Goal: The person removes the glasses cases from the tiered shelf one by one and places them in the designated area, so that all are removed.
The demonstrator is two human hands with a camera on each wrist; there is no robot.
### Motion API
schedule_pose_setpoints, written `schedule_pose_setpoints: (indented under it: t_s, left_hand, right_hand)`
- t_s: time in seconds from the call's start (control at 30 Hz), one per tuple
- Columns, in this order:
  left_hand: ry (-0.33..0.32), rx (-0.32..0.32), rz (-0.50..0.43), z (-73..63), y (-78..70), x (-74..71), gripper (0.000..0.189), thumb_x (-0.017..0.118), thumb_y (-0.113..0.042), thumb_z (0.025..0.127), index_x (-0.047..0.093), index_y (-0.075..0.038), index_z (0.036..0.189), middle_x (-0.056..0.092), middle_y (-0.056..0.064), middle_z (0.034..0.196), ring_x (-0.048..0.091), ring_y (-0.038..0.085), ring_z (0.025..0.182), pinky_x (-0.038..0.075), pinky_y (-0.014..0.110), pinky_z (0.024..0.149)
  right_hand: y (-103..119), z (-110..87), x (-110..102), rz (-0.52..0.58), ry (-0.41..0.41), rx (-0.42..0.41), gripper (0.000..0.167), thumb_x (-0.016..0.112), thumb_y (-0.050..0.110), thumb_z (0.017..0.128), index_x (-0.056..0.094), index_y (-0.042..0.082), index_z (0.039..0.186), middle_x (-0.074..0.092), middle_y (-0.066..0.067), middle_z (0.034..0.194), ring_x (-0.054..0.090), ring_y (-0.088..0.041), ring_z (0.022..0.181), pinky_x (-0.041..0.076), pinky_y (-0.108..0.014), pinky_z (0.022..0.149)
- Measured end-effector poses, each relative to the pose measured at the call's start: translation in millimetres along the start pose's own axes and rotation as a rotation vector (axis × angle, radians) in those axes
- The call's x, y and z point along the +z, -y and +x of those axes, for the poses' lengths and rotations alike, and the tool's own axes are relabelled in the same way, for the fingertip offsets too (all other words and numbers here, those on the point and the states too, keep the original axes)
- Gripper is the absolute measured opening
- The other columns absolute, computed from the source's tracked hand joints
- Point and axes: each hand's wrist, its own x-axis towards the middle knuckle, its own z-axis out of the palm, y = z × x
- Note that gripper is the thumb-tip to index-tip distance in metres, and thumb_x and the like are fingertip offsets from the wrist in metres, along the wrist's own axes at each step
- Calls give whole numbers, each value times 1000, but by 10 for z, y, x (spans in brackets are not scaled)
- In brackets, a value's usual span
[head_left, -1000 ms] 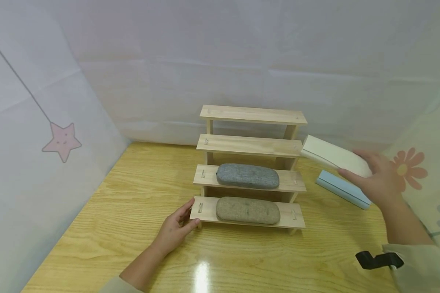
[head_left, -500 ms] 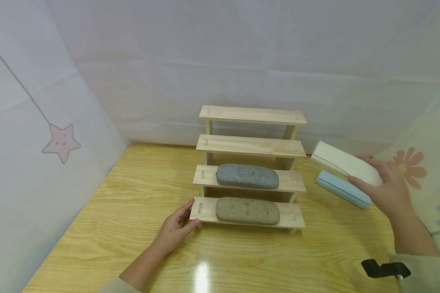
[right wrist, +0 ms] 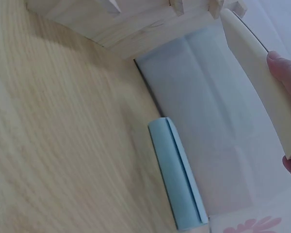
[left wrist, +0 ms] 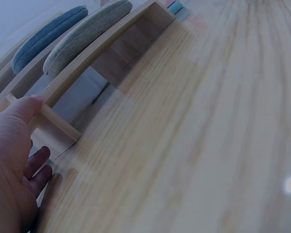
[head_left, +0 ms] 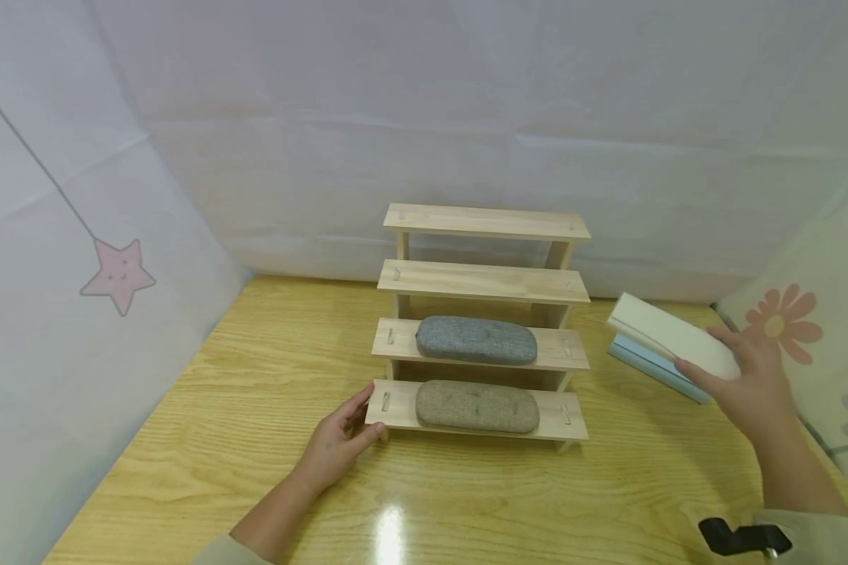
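My right hand (head_left: 752,380) holds a cream-white glasses case (head_left: 674,333) between thumb and fingers, lifted off the table. In the head view it partly covers a light blue glasses case (head_left: 660,367) on the table; the right wrist view shows the two apart. My left hand (head_left: 335,439) grips the left end of the lowest step of a wooden stepped rack (head_left: 484,278), thumb at the front corner. On that step lies a beige fabric glasses case (head_left: 477,406). A grey-blue fabric glasses case (head_left: 477,340) lies on the second step.
The rack stands on a wood-grain table (head_left: 254,377), its two upper steps bare. White cloth (head_left: 466,102) hangs behind and at the left, with a printed pink star (head_left: 118,276). A printed flower (head_left: 784,323) is on the right-hand cloth.
My right hand has moved the cream-white case right and down, away from the rack, to above the light blue case. My left hand and the rack stay put.
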Motion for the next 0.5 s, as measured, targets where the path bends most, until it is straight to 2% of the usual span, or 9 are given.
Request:
schedule_pose_setpoints:
  t_s: [0.2, 0.5]
  left_hand:
    - [-3, 5, -4, 1, 4, 2, 68, 71, -24, 91, 40, -10, 150, 41, 12, 153, 46, 35, 136, 40, 49, 109]
    - [-1, 5, 0, 2, 7, 0, 69, 71, -25, 91, 40, -11, 150, 40, 11, 154, 46, 35, 136, 40, 49, 110]
  right_hand:
    - [-81, -67, 81, 19, 5, 49, 81, 73, 39, 87, 39, -1, 147, 34, -39, 144, 36, -58, 121, 34, -69, 83]
    - [-268, -135, 238, -9, -56, 30, 74, 75, 36, 86, 47, -6, 140, 46, -37, 137, 41, -52, 118, 36, -50, 77]
